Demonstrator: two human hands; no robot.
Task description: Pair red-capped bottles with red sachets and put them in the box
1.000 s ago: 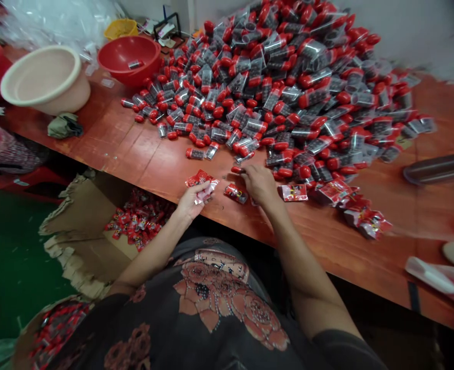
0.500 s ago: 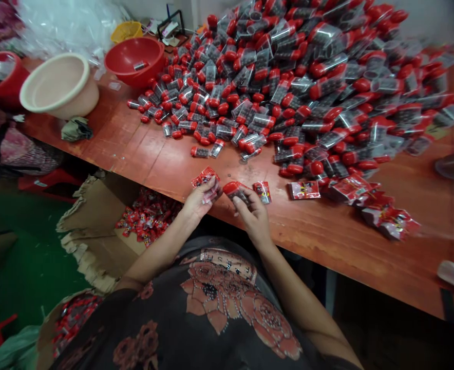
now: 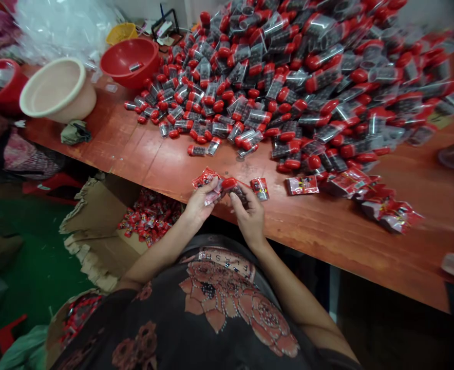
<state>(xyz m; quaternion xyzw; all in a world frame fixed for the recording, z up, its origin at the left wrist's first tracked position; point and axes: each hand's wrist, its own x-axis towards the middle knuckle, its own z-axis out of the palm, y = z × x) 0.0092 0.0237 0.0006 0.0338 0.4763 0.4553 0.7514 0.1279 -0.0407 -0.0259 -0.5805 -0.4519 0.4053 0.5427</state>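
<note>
My left hand (image 3: 197, 205) pinches red-and-clear printed plastic wrappers (image 3: 204, 178) at the table's front edge. Close beside it, my right hand (image 3: 251, 220) has its fingers closed around a small clear tube with a rounded red cap (image 3: 229, 183) and dark contents. The tube's capped end meets the wrappers; whether it is inside one I cannot tell. Just right of my right hand lies a red printed packet (image 3: 260, 188). Farther right is a flat stack of red wrappers (image 3: 302, 185).
A large heap of red-capped tubes (image 3: 258, 115) covers the table's back. Wrapper bundles (image 3: 398, 216) lie at right. A cream basin (image 3: 84, 92) and a red bowl (image 3: 106, 67) stand at left. Below the edge, a torn carton (image 3: 81, 218) holds red packets. Part of another person shows far left.
My right hand has come back from the heap side to my left hand, bringing the red-capped tube against the wrappers. My left hand keeps its hold on them. The camera view has shifted slightly.
</note>
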